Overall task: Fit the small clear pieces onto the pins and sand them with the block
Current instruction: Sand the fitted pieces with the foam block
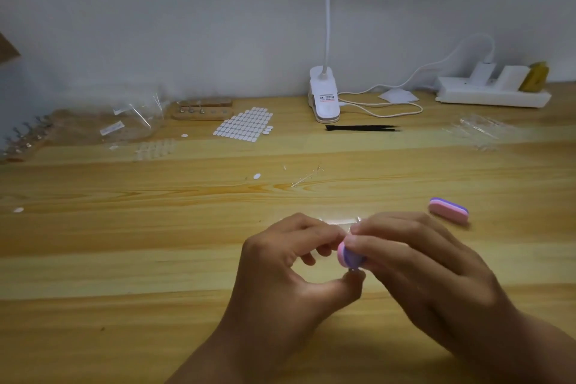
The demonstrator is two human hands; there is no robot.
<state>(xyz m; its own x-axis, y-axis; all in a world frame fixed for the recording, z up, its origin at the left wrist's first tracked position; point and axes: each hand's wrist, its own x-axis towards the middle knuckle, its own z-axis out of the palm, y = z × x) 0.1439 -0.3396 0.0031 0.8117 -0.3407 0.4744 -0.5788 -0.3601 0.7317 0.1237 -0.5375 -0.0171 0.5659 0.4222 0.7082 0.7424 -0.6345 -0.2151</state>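
Above the surface [131, 265]: block [346, 254] is clasped in the right hand [417, 265], grip closed round it.
Left hand [286, 262]: a pin [354, 272], barely seen, is pinched under the block; clear piece hidden.
Stroke: light, short passes are advised.

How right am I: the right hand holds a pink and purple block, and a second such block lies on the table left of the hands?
One slip: the head view shows the second block lying on the table to the right of the right hand, not the left. That hand does hold a pink and purple block.
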